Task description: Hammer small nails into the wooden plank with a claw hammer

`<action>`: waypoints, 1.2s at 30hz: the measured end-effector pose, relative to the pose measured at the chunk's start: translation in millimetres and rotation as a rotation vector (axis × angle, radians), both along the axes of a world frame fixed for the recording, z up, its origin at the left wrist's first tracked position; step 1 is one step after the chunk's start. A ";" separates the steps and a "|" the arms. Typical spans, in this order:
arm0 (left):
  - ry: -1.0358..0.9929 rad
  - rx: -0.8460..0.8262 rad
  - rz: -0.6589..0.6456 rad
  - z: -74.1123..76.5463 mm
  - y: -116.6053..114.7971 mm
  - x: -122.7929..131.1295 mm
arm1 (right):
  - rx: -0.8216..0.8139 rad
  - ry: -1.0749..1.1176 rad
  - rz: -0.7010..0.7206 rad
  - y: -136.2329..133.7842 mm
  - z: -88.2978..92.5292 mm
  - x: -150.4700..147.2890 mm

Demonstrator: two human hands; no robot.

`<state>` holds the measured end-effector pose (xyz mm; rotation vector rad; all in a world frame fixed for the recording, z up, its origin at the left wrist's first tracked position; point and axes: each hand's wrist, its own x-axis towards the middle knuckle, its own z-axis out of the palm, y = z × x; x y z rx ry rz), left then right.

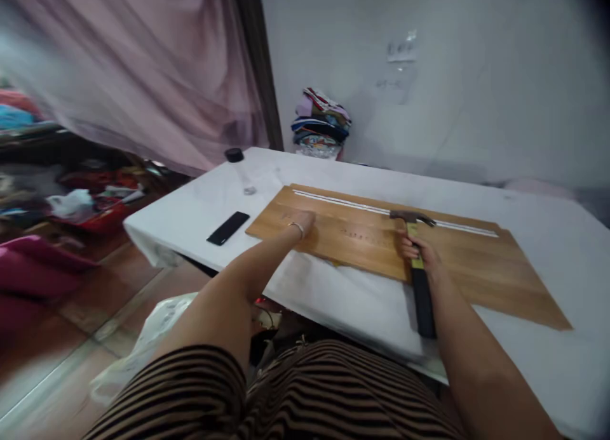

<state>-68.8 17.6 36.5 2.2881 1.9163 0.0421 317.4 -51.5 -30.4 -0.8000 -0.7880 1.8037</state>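
Note:
My right hand (422,251) is wrapped round the upper handle of a claw hammer (423,300), just below its metal head. The hammer has a yellow and black handle and is held over a long wooden board (469,259). My left hand (305,221), with a bracelet at the wrist, rests on the left part of the same board. Its fingers are curled down and closed; whatever they hold, if anything, is hidden. Between the hands, small dark pieces (365,237) lie in a row on the wood, too blurred to name. Two thin white strips (340,200) run lengthwise along the board's far side.
The board lies on a white-covered table (190,214). A black phone (228,228) lies left of the board, with a clear dark-capped bottle (241,171) behind it. Folded clothes (321,126) are stacked by the wall. A pink curtain (181,65) hangs at left.

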 end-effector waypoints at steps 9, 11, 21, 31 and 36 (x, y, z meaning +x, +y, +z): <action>-0.173 0.038 0.016 -13.4 -26.1 22.5 | -0.030 0.157 0.026 9.6 -12.2 4.7; -0.224 0.022 -0.033 -15.5 -31.4 34.1 | -0.031 0.156 0.025 10.1 -12.2 4.3; -0.198 -0.006 -0.306 -9.8 -33.0 94.6 | -0.033 0.181 0.036 11.1 -13.1 3.0; 0.073 0.001 -0.393 1.4 -24.1 127.2 | -0.064 0.201 0.044 11.7 -13.9 1.8; 0.117 -0.018 -0.446 3.3 -22.0 134.8 | -0.039 0.189 0.052 9.7 -11.5 0.5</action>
